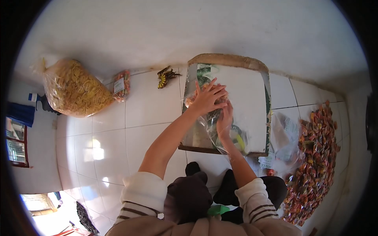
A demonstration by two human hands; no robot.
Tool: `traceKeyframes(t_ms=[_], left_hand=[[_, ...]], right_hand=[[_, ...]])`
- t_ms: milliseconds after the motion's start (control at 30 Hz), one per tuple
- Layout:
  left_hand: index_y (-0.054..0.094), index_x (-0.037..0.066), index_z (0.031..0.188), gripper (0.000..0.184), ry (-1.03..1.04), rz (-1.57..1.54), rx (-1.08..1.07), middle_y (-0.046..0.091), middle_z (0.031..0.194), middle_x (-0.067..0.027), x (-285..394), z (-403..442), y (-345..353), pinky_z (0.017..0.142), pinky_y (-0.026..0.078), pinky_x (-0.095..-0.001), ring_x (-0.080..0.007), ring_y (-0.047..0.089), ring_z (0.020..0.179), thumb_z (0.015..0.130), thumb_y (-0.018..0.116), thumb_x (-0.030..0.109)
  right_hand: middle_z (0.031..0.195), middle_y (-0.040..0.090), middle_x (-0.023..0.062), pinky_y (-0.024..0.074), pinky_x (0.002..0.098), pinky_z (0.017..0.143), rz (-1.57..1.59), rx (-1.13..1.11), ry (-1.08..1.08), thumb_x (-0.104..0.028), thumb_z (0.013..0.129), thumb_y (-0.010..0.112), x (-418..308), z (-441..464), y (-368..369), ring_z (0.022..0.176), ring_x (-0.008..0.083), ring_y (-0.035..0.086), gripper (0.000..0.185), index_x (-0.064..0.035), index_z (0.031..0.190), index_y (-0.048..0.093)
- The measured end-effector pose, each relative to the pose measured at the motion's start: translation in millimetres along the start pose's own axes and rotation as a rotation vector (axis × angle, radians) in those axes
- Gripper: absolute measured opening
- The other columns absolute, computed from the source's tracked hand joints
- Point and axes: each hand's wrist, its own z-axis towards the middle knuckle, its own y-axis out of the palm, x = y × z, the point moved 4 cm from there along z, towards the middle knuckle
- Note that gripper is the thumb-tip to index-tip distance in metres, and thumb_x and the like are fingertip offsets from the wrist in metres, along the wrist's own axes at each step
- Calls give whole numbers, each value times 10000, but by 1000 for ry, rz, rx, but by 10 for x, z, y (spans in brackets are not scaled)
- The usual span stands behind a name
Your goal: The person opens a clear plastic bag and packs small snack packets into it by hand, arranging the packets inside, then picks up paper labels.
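The bag [190, 101] lies on the left part of the board [250, 110], orange-red filling under my left hand [208, 99] and clear film trailing toward the board's near edge. That hand is laid over the filling with fingers spread, probably to keep the load steady; my right hand [225, 120] sits against the near side, fingers close together, and I cannot tell whether they pinch the film. The board seems set between my feet [193, 168] and the wall [197, 27] so both arms reach it easily. Its far edge runs close to the wall, its near edge just ahead of my feet, and its white surface gives me room right of the bag. Left of the board, floor [149, 106] stretches past bananas [162, 80] and a packet [121, 85] to a sack [76, 90]; right of it, loose plastic [285, 133] and a heap [315, 157] narrow the space.
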Motion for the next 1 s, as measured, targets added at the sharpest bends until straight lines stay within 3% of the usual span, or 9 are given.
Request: traceKeyframes(t_ms=[267,500,600,700,767,800,867,900,1000], left_hand=[[653,227,878,205,5,-94,-144,527,1112,48,94,275,34,902,12,-746,-191,339,1220,779,584,391],[647,201,795,131,-58,-288,-130,553,1089,13,109,239,44,900,30,-735,-163,383,1189,774,611,325],[652,212,758,139,-45,-335,-94,554,1099,29,110,215,36,874,34,-758,-157,404,1168,771,604,341],[653,210,912,189,-52,-302,-248,518,1169,-20,110,224,-60,914,36,-719,-189,391,1183,821,551,341],[588,235,1107,303,-114,-306,28,509,1195,-44,5,197,-121,970,82,-648,-207,371,1203,843,520,368],[588,235,1107,303,-114,-309,26,509,1195,-44,-66,166,-105,970,82,-648,-207,371,1203,843,520,368],[472,190,1249,452,-236,-165,116,507,1202,-85,-283,101,-131,1000,228,-506,-254,403,1181,847,514,391],[472,190,1249,452,-238,-165,118,507,1202,-85,-323,88,-133,1000,228,-506,-254,403,1181,847,514,391],[428,111,1276,540,-416,-385,-47,516,1184,-123,-454,60,-59,944,349,-387,-293,466,1111,836,529,408]], right_hand=[[1356,286,241,308,409,1003,17,-82,51,56,831,391,-42,-15,-18,1254,386,290,508,6,1328,297],[1331,325,237,330,394,988,-48,-90,-1,69,823,387,-14,1,76,1236,378,318,513,-1,1324,299],[1316,345,228,352,408,958,34,-250,189,77,813,391,-7,122,139,1207,387,349,505,-5,1307,325],[1273,385,223,372,422,922,45,-174,72,77,806,403,-77,174,75,1141,394,405,470,-2,1268,368],[1188,438,202,421,405,865,-100,-6,-61,59,810,444,-187,144,-71,1031,359,486,391,2,1196,423],[1188,438,202,421,405,865,-103,-7,-58,59,810,444,-209,119,-96,1031,359,486,391,2,1196,423],[1035,496,170,470,363,796,113,42,174,21,813,505,-142,80,-134,895,301,551,273,2,1085,491],[1035,496,170,470,363,796,113,40,173,21,813,505,-123,69,-109,895,301,551,273,2,1085,491],[980,525,137,507,301,689,266,15,303,-10,812,543,-74,83,-2,807,222,581,166,23,975,539]])
